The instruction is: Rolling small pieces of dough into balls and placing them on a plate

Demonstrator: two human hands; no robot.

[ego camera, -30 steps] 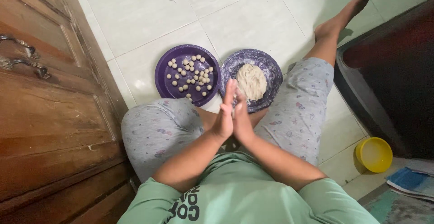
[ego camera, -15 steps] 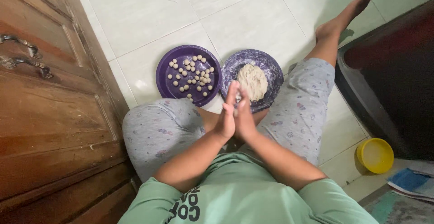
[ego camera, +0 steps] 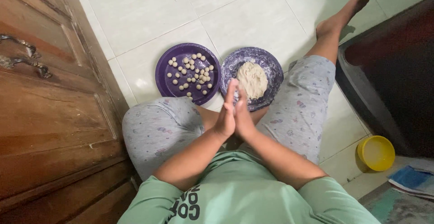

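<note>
Both palms — my left hand (ego camera: 224, 115) flat against my right hand (ego camera: 244, 115) — were pressed together over the dough plate (ego camera: 271, 68), and whatever was between them, hidden from view, could have been squashed by uneven pressure.

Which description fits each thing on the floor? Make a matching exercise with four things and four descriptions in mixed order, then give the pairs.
Things:
1. left plate
2. right plate
3. yellow bowl
4. hands

Descriptions:
a. pressed palm to palm
b. holds many small dough balls
c. stands alone by the dark furniture
d. holds one lump of dough

Pairs: 1-b, 2-d, 3-c, 4-a
</note>
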